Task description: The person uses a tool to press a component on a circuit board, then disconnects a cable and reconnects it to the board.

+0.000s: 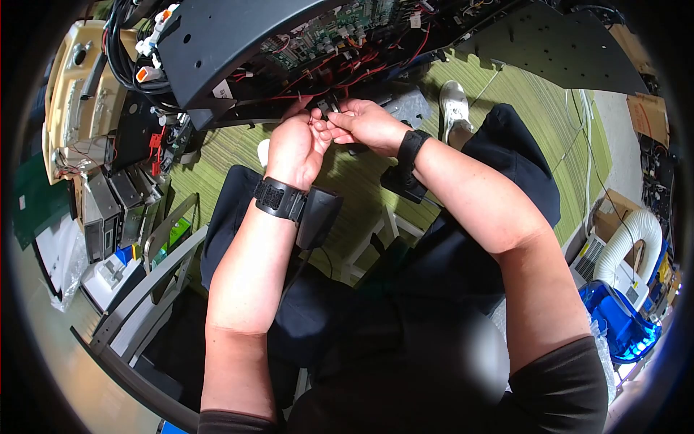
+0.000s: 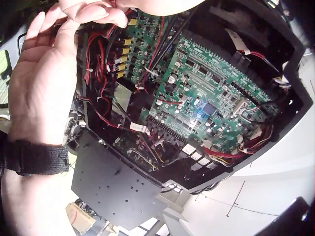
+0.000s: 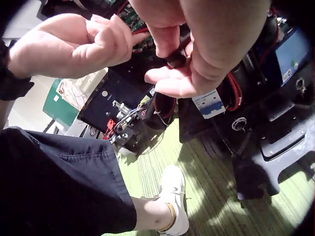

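Both hands meet at the lower edge of a black machine housing (image 1: 217, 43) in the head view. My right hand (image 1: 369, 124) pinches a small black part (image 3: 175, 59) between thumb and fingers. Close against it, my left hand (image 1: 293, 148) has its fingers bent, fingertips beside the right hand's. A red wire (image 3: 139, 31) runs by the left fingertips in the right wrist view; I cannot tell whether they grip it. Green circuit boards (image 2: 202, 93) and bundled red wires (image 2: 93, 59) fill the open housing beside the left hand in the left wrist view.
A black perforated panel (image 1: 557, 54) extends from the housing's right. Black cables (image 1: 119, 54) hang at its left. Metal boxes (image 1: 97, 217) and a beige shell (image 1: 76, 94) stand at left. A white hose (image 1: 654, 239) and blue object (image 1: 618, 325) are at right, beyond the green carpet (image 1: 238, 148).
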### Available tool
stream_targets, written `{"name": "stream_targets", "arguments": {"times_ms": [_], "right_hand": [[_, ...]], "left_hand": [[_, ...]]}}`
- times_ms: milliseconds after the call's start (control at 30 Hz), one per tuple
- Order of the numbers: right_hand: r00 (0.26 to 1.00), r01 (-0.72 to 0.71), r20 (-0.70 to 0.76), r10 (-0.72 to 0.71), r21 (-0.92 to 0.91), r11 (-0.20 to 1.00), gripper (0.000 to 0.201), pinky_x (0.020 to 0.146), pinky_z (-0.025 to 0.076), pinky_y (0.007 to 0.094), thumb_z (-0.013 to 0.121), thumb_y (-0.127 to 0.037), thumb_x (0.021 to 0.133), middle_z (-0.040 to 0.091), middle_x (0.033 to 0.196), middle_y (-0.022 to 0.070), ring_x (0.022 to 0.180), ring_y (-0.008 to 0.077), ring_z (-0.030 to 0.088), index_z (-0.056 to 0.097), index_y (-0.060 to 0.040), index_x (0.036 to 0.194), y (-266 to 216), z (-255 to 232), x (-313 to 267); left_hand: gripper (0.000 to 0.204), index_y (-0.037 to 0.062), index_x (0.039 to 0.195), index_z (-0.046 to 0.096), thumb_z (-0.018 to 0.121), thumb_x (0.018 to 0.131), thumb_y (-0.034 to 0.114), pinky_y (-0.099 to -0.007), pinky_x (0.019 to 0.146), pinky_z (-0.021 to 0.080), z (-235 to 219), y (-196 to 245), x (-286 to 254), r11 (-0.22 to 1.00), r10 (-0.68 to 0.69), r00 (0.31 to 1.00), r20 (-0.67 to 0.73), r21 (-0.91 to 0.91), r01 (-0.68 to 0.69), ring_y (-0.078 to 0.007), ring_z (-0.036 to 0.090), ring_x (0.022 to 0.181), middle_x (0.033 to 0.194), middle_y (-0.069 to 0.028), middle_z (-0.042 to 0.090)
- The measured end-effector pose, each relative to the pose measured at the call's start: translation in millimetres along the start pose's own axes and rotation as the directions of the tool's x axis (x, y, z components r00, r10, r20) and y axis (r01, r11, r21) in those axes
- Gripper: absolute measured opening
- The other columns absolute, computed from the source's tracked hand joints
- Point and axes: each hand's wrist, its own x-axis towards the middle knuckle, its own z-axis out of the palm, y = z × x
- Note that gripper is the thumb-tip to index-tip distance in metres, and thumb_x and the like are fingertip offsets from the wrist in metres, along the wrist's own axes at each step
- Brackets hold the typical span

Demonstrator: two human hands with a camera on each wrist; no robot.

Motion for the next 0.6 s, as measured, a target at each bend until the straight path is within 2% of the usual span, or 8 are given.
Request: {"name": "stream_targets", "arguments": {"times_ms": [600], "right_hand": [[1.000,-0.012,-0.027,0.012,-0.003,1.000,0.026,0.070,0.053,0.0245,0.053,-0.013,0.093,0.061,0.093,0.0087,0.081,0.0123,0.061,0.049,0.0059,0.111,-3.3,1.8,-2.3]], "left_hand": [[0.028,0.0069,0.118,0.044,0.034,0.093,0.001,-0.0225,0.052,0.042,1.1,0.3,0.2,1.000,-0.007,1.000,-0.010,-0.005,0.007,-0.0104,0.046,0.060,0.081,-0.0054,0.051]]}}
